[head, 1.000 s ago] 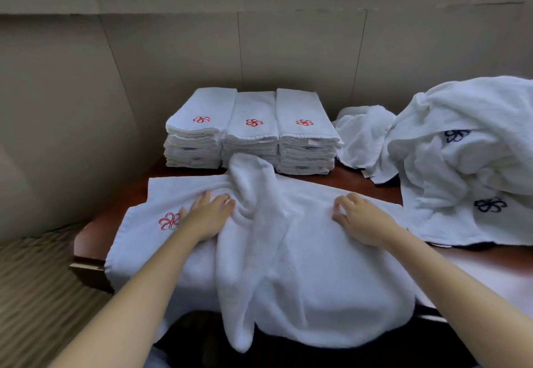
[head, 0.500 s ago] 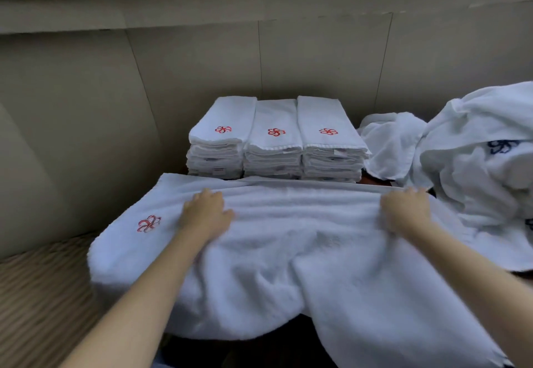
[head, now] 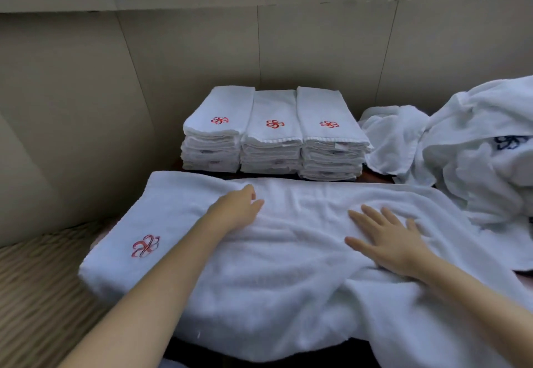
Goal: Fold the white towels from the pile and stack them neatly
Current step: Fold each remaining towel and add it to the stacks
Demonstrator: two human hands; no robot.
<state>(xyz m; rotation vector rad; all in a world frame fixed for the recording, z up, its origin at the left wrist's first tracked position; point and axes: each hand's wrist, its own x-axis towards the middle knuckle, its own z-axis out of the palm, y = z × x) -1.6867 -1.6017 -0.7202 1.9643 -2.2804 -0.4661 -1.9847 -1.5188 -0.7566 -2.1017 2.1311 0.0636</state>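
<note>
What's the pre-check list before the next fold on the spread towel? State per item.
1. Spread towel lying flat: not ok, wrinkles run between the hands.
2. Left hand flat on the towel: ok, fingers straight, nothing pinched.
3. Right hand flat on the towel: ok, fingers spread.
4. Near edge on the table: not ok, it hangs over the front.
5. Red logo facing up at the left end: ok.
6. Three folded stacks clear of the towel's far edge: ok, narrow gap.
</note>
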